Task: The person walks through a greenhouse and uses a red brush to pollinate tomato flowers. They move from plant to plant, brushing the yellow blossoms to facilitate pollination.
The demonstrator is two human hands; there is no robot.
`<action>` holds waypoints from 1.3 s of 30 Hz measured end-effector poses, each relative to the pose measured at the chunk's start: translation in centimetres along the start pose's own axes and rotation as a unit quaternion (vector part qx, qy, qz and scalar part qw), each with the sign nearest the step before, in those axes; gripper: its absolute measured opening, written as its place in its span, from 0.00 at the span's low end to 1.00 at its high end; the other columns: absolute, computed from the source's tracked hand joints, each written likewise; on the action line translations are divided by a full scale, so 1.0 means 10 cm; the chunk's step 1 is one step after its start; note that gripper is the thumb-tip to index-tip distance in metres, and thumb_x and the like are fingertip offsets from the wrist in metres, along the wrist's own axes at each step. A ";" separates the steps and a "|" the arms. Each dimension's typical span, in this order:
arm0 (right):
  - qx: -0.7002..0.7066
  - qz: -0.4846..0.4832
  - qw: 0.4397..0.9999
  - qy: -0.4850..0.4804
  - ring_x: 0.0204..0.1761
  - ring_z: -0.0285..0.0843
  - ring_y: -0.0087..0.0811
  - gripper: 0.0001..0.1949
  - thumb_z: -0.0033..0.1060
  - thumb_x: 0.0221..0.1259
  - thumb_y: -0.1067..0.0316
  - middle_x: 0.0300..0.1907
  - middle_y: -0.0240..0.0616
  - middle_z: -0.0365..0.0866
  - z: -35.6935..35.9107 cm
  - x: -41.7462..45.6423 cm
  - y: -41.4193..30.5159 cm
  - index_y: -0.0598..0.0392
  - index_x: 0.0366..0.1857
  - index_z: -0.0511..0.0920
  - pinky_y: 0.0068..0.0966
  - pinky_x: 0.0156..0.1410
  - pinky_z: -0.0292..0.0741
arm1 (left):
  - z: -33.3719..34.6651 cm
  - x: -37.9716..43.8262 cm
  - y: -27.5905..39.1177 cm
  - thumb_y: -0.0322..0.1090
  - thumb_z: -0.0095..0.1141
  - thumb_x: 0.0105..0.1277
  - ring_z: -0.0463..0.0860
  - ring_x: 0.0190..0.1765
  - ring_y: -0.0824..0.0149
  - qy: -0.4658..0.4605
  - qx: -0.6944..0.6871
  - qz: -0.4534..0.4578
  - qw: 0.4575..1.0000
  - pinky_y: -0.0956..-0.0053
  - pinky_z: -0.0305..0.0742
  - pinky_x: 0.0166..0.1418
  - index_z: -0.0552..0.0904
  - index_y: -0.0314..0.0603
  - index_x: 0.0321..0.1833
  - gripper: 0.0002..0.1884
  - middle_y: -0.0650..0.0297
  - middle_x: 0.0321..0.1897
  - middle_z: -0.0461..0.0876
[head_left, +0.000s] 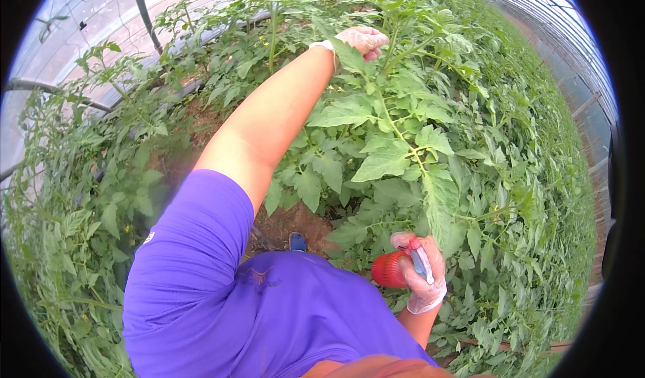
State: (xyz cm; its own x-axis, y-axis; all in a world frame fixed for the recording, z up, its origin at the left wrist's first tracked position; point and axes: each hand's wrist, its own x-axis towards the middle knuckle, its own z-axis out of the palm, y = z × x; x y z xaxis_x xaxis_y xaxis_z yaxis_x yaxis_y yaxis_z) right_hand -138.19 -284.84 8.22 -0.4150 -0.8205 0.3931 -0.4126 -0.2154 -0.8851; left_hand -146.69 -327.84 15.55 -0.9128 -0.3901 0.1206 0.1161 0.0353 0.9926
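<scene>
My left hand (360, 43), in a thin clear glove, reaches out to the upper part of a tomato plant (400, 55). Its fingers are curled right beside the stem; whether they pinch a part of the plant is hidden. A long tomato leaf (388, 159) hangs from there down towards me. Lower right, my right hand (427, 282), gloved the same way, is wrapped around a red spray bottle (388, 269) with a red and white trigger head (421, 259). The bottle is held tilted close to my body, with leaves beside it.
Dense tomato plants (524, 186) stretch along the right, and more foliage (75, 237) grows on the left. Bare soil (297, 222) shows near my blue shoe (298, 242). Dark tubes (143, 12) of a plastic-covered greenhouse stand upper left; hoops (579, 30) arch at upper right.
</scene>
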 end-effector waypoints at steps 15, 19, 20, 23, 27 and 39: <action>0.038 0.127 0.991 -0.020 0.51 0.81 0.36 0.15 0.59 0.65 0.65 0.56 0.45 0.80 -0.32 0.88 0.75 0.60 0.51 0.80 0.28 0.55 0.78 | -0.25 0.12 -0.17 0.58 0.47 0.72 0.84 0.40 0.50 0.065 0.481 0.094 0.869 0.59 0.77 0.49 0.81 0.33 0.45 0.28 0.47 0.34 0.84; 0.514 0.230 0.812 0.156 0.51 0.83 0.38 0.25 0.54 0.70 0.54 0.53 0.43 0.79 0.00 0.55 1.39 0.58 0.64 0.69 0.33 0.52 0.83 | -0.34 -0.01 0.17 0.63 0.42 0.73 0.78 0.26 0.65 -0.115 0.340 -0.117 0.926 0.67 0.75 0.36 0.82 0.32 0.40 0.33 0.56 0.26 0.83; 0.552 0.226 0.781 0.185 0.51 0.83 0.39 0.27 0.54 0.70 0.52 0.54 0.44 0.79 0.12 0.54 1.40 0.58 0.66 0.67 0.36 0.51 0.84 | -0.44 0.00 0.11 0.64 0.42 0.73 0.76 0.24 0.69 -0.145 0.297 -0.127 0.935 0.69 0.73 0.33 0.83 0.32 0.39 0.34 0.59 0.25 0.82; 0.211 0.161 0.954 0.139 0.52 0.83 0.42 0.30 0.56 0.69 0.49 0.55 0.44 0.77 0.31 0.44 1.54 0.57 0.68 0.66 0.42 0.48 0.86 | -0.66 -0.02 -0.14 0.66 0.41 0.73 0.72 0.23 0.71 -0.139 0.212 -0.058 0.966 0.72 0.70 0.32 0.83 0.35 0.36 0.35 0.64 0.24 0.81; 0.349 0.082 0.901 0.245 0.51 0.82 0.43 0.26 0.64 0.62 0.57 0.53 0.44 0.79 0.75 0.25 1.45 0.56 0.63 0.72 0.41 0.53 0.81 | -0.50 -0.05 -0.35 0.58 0.44 0.76 0.77 0.29 0.74 -0.160 0.046 -0.070 0.984 0.76 0.68 0.36 0.83 0.39 0.40 0.26 0.67 0.27 0.83; -0.176 0.220 0.944 0.173 0.41 0.74 0.27 0.17 0.56 0.49 0.77 0.43 0.38 0.80 1.81 1.41 -0.04 0.61 0.47 0.77 0.25 0.52 0.72 | -0.25 -0.15 -0.84 0.45 0.48 0.76 0.79 0.37 0.75 -0.341 -0.312 -0.022 0.887 0.70 0.76 0.41 0.76 0.38 0.46 0.15 0.58 0.40 0.87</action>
State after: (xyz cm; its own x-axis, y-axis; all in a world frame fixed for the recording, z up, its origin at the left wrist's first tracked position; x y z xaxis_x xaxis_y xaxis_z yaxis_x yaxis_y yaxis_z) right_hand -129.17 -305.92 9.57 -0.8241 -0.5537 0.1192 -0.3573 0.3448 -0.8680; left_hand -145.34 -329.90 7.00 -0.9217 0.2752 0.2732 0.0748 -0.5651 0.8216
